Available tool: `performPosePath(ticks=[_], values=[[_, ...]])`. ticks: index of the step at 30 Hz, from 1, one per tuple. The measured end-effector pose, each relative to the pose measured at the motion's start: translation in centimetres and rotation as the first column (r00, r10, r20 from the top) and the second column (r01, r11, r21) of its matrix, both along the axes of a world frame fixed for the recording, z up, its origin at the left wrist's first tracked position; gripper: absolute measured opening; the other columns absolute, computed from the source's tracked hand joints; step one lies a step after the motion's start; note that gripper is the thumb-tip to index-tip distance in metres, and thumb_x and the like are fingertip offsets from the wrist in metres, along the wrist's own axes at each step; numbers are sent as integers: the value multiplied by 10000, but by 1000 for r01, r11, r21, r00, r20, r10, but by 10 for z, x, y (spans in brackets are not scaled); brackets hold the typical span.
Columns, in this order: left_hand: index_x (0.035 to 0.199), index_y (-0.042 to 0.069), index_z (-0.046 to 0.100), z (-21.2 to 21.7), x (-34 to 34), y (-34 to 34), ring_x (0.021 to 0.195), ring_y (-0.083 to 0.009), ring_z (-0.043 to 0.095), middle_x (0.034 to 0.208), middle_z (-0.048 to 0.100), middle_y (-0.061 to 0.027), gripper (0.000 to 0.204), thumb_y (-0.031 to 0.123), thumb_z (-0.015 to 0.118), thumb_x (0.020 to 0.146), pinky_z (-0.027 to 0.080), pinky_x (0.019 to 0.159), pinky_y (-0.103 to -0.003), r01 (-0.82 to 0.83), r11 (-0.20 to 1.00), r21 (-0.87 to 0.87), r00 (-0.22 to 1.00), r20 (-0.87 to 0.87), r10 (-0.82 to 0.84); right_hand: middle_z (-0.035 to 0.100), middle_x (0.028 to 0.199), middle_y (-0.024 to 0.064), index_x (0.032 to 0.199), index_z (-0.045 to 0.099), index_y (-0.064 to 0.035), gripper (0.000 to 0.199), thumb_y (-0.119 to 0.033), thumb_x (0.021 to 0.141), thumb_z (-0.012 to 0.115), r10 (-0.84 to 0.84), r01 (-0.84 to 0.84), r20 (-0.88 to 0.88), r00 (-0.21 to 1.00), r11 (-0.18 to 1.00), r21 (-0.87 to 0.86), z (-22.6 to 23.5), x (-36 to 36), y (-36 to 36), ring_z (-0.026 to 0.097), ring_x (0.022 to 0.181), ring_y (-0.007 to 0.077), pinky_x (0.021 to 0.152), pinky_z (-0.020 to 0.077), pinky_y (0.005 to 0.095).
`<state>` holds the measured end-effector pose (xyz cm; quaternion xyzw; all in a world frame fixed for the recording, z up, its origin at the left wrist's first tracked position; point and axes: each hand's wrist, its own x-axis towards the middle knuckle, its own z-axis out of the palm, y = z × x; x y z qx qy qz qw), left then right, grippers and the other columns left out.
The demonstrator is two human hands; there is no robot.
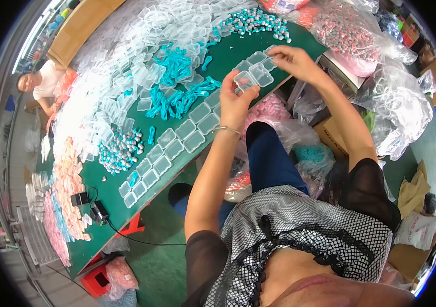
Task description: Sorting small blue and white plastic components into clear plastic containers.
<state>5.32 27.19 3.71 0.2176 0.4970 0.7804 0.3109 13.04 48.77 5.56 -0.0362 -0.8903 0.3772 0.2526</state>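
The left hand (235,105) pinched a clear plastic case (261,74) between thumb and fingers above the near edge of a green table (238,45). The fingers of the right hand (298,63) curled near the far end of a row of clear containers (193,141); whether they gripped anything could not be told. Turquoise cord bundles (177,105) lay heaped leftward.

A green table (248,46) carries a heap of clear plastic cases (141,51). Along the heap's near side lie teal cords (177,105) and a double row of open cases (169,143); left of it, peach pieces (69,176).
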Motion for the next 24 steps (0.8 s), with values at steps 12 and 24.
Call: performPosePath(ticks=[12, 24], values=[[1200, 69, 527, -3, -7, 33, 875, -227, 624, 1041, 565, -85, 411, 68, 642, 805, 521, 656, -350, -192, 971, -141, 794, -604, 69, 657, 850, 44, 1024, 663, -45, 190, -115, 875, 570, -282, 281, 3, 959, 955, -93, -2, 5, 57, 595, 735, 137, 680, 488, 282], [1156, 175, 592, -10, -10, 118, 1189, -299, 456, 1275, 520, -77, 478, 381, 697, 738, 351, 922, -584, -594, 731, -337, 122, -936, -331, 631, 923, 135, 957, 676, -95, 176, -92, 801, 594, -330, 328, -53, 942, 882, 339, -34, -15, 116, 618, 864, 314, 791, 493, 387]])
